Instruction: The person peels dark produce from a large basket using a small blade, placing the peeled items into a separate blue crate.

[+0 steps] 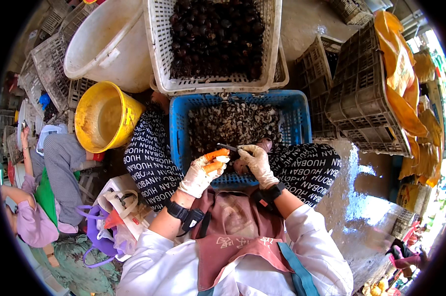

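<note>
My left hand (207,171), in a whitish glove with orange covers on its fingers, is closed above the near side of a blue plastic crate (305,116). Whatever sits in its fingertips is too small to make out. Beside it, my gloved right hand (258,164) grips a small knife (228,147), whose dark, narrow length points toward the left fingers. Brown and white peelings (235,123) fill the blue crate between my knees. Behind it stands a white plastic crate (213,85) holding many dark, glossy, round corms (218,39) that look like water chestnuts.
A yellow bucket (102,118) and a big whitish tub (99,54) stand at the left. Stacked dirty crates (361,93) rise at the right, draped with orange sheeting (395,64). Bags (97,227) lie near my left side, and another person (60,163) sits farther left.
</note>
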A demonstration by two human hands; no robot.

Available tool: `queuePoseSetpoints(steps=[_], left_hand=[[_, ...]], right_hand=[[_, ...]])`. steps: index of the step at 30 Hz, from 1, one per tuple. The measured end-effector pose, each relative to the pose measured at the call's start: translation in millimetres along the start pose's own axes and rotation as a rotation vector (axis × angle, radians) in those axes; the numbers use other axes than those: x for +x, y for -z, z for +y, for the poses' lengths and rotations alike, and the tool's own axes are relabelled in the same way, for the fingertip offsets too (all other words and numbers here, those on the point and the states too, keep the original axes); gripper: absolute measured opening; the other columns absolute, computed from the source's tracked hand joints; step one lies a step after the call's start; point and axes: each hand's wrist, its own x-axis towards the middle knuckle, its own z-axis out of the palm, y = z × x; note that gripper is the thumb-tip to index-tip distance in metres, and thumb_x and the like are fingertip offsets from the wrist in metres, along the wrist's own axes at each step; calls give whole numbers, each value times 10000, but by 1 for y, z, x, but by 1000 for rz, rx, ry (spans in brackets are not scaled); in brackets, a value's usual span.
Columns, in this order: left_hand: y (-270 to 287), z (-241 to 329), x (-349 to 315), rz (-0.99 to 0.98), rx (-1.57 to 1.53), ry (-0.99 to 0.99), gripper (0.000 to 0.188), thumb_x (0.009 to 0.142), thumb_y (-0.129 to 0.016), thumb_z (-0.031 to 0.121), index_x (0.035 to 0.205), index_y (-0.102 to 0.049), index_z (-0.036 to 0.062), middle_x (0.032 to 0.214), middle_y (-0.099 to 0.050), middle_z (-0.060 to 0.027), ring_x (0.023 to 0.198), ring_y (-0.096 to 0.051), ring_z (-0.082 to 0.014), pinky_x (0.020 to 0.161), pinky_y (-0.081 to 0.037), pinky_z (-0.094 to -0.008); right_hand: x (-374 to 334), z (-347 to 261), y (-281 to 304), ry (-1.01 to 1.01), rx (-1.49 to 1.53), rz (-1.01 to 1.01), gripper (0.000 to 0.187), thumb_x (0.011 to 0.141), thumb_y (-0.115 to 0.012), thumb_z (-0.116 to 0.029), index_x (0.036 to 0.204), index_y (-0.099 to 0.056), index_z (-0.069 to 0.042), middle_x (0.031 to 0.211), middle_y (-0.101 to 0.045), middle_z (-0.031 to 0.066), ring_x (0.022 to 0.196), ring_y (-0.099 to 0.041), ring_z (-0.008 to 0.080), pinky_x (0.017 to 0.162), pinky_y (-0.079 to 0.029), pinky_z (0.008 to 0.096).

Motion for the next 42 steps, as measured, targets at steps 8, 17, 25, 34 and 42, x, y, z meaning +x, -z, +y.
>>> queuePoseSetpoints(steps=[8, 17, 25, 34, 42], left_hand=[[18, -13, 11, 5, -377, 127, 385, 881, -612, 122, 1237, -543, -9, 1071, -619, -114, 821, -594, -158, 713, -488, -235], [15, -16, 15, -144, -815, 332, 403, 865, -622, 93, 1257, -528, 74, 951, -601, -138, 781, -617, -200, 551, -516, -174], [8, -9, 10, -86, -865, 394, 312, 919, -561, 127, 1230, -548, 101, 951, -547, -146, 706, -549, -117, 411, -387, -101], [-13, 13, -14, -53, -361, 256, 482, 908, -559, 217, 1300, -416, -22, 1118, -493, -71, 871, -530, -108, 691, -479, -140], [31, -13, 16, -244, -1012, 624, 278, 915, -559, 123, 1177, -544, 31, 995, -573, -124, 812, -625, -222, 469, -492, -151]], right_hand=[[-15, -14, -13, 6, 250, 63, 191, 860, -659, -83, 1035, -646, -6, 799, -618, -21, 623, -510, 41, 553, -421, 184], [-30, -26, -19, 545, -292, 107, 175, 777, -680, 24, 948, -672, -13, 996, -671, 87, 894, -621, 168, 817, -485, 270], [-18, -9, -13, 274, 136, 53, 203, 812, -682, -34, 1014, -673, -24, 960, -676, 66, 895, -616, 133, 818, -493, 254], [-25, -21, -15, 254, 261, -55, 190, 838, -677, -64, 1022, -663, -21, 932, -658, 26, 824, -596, 101, 777, -488, 236], [-18, -11, -11, 282, 21, 42, 191, 803, -699, -82, 989, -683, -38, 940, -681, 72, 845, -619, 149, 781, -493, 275]])
